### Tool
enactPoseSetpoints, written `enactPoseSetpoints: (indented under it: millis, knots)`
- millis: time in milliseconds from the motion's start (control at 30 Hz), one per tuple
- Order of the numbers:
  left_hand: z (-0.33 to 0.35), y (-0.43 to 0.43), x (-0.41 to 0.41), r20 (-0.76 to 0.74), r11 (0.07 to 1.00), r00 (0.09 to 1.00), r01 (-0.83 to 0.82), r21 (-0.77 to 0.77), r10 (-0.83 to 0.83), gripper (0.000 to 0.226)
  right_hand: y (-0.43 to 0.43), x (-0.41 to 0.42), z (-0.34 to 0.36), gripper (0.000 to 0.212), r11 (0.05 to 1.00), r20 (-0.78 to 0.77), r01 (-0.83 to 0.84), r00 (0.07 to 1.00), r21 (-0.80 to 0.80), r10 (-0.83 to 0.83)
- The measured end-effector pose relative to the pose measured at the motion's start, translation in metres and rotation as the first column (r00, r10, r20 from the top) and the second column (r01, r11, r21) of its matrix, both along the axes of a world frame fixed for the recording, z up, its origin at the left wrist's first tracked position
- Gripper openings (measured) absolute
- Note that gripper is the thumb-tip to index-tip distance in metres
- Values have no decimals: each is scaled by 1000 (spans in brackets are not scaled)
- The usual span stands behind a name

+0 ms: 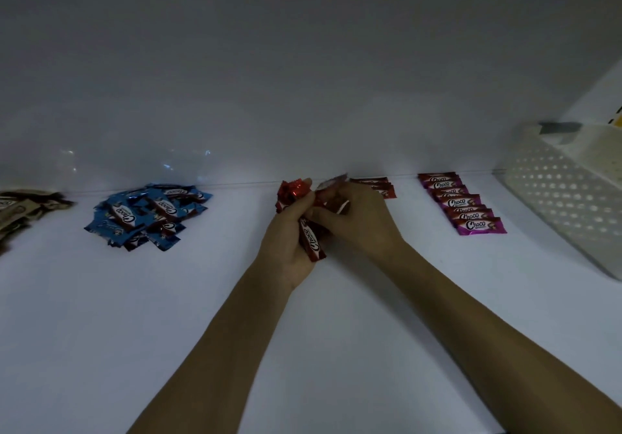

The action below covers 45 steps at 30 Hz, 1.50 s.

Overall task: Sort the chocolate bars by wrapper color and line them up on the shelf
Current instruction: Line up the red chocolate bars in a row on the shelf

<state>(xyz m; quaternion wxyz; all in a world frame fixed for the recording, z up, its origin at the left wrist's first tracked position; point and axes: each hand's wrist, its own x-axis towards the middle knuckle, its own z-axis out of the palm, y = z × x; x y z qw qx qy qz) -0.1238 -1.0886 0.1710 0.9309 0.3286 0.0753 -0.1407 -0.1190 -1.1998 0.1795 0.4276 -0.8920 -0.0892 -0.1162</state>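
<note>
Just left of the purple row (464,209), above the middle of the shelf (336,315), a bundle of red chocolate bars (311,240) sits in the left hand (289,248), whose fingers are curled round it. The right hand (363,221) meets the bundle from the purple row's side, its fingertips pinching one red bar (333,181) at the top of the bunch, as if drawing it free. Behind the right hand, between it and the purple row, a short red row (382,187) lies against the back wall (303,96); only a few bars of it show, the rest being hidden by the hand.

The purple row looks finished: its bars overlap neatly, running from the wall toward the front. Far to the left of it a blue pile (148,214) lies in a loose heap, and further left again, at the edge of view, a brown pile (20,211) is heaped too. On the other side of the purple row stands a white basket (555,191).

The step in hand seems to be building the red row, one bar at a time. The next move likely calls for freeing the pinched bar without loosening the bundle, then laying it at the front end of the red row, label up and overlapping like the purple bars.
</note>
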Motion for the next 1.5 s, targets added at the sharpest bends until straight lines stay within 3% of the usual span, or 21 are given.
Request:
enactPoseSetpoints:
  millis: [67, 200, 300, 367, 467, 700, 867, 1067, 1200, 1267, 1333, 1400, 1500]
  knots:
    - [-1, -1, 0, 7, 1000, 1000, 8, 1, -8, 24, -3, -1, 2, 21, 995, 48, 6, 999, -103, -1]
    - [-2, 0, 0, 10, 999, 1000, -10, 37, 10, 21, -3, 1, 3, 25, 986, 67, -45, 996, -159, 56]
    - [-1, 0, -1, 64, 996, 998, -32, 88, 27, 21, -8, 1, 8, 27, 997, -23, -77, 997, 0, 77]
    - [0, -1, -3, 97, 989, 995, -39, 139, 26, 24, -11, 1, 11, 44, 985, -93, -40, 994, 170, 56]
    - [0, -3, -5, 124, 979, 992, -46, 199, 22, 17, -13, 0, 15, 62, 980, -153, 3, 988, 200, 28]
    - [2, -9, -8, 307, 898, 948, -207, 388, 86, 24, -25, 2, 21, 12, 894, -326, 66, 941, 443, 92]
    - [1, -6, -4, 287, 894, 951, -223, 390, 112, 22, -31, 5, 17, 13, 847, -336, 48, 929, 530, 158]
    - [3, 3, -1, 168, 901, 961, -265, 343, 219, 13, -39, 8, 16, 12, 791, -283, 80, 952, 607, 121]
    - [3, 0, -4, 232, 870, 956, -263, 417, 178, 12, -52, 16, 15, 13, 881, -262, 124, 965, 457, 0]
    - [4, -2, -6, 250, 858, 955, -259, 444, 159, 10, -65, 22, 10, 19, 946, -256, 148, 964, 287, -73]
    - [5, -3, -8, 248, 852, 957, -253, 458, 151, 8, -78, 26, 3, 15, 989, -244, 148, 960, 16, -140]
    - [5, -3, -8, 246, 846, 958, -252, 470, 149, 7, -89, 29, -2, 13, 964, -217, 157, 955, -217, -204]
    - [3, -4, -8, 250, 838, 956, -259, 480, 152, 5, -95, 33, -9, 8, 920, -99, 223, 959, -323, -267]
